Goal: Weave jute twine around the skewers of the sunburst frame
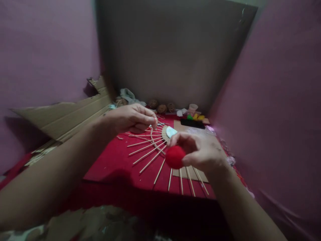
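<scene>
My right hand (200, 150) holds a red ball of yarn (175, 157) with its fingers curled round it, over the near side of a round piece with sticks. My left hand (141, 117) is closed in a pinch above the far left sticks. A thin bit of red yarn (154, 119) shows at its fingertips. Beneath both hands, many thin wooden sticks (147, 160) fan out from a tan woven ring (165, 134) with a pale blue-white centre (171, 132). A loop of twine (153, 142) lies across the sticks. My right hand hides part of the ring.
The sticks lie on a red-covered table (107, 165). Torn cardboard (65, 117) leans at left. Along the back are balls of twine (162, 108), a clear cup (193, 107), yellow and green pieces (195, 117) and a black object (192, 123). A cardboard sheet (178, 124) lies at right.
</scene>
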`<state>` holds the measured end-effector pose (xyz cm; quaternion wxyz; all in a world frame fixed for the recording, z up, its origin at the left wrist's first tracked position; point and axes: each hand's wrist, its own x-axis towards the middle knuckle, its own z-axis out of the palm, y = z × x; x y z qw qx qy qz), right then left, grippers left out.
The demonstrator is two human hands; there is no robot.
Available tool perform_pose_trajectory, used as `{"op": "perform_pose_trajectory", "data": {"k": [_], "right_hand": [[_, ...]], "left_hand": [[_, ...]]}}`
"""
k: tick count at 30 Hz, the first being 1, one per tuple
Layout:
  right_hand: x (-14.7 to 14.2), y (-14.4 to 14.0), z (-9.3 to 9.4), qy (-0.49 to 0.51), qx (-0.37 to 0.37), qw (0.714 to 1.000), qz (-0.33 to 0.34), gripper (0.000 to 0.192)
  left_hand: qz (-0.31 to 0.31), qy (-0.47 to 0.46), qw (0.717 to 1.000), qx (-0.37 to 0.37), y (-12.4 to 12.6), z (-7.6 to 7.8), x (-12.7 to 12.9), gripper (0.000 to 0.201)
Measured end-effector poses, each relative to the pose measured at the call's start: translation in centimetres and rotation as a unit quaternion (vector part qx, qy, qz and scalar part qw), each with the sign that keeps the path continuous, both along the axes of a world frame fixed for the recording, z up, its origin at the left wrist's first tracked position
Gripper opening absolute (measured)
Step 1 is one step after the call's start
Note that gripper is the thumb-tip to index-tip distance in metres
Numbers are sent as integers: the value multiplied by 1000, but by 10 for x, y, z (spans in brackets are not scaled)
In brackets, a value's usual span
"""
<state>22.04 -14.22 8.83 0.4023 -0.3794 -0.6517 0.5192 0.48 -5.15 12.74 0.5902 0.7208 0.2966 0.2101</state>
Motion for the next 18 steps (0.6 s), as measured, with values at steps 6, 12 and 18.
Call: {"op": "perform_pose_trajectory", "data": {"k": [6,12,18], "right_hand": [[-6,18,-12,-50,81,970,-224,15],[7,5,-6,247,-121,961,-31,28],[17,-1,-21,296,-218,928,-52,38]], "left_hand": [[-65,71,995,13,-30,-15,13,19],[-77,-4,991,-113,-7,-51,6,21],[-25,-65,991,-112,27,-36,-13,20]]}}
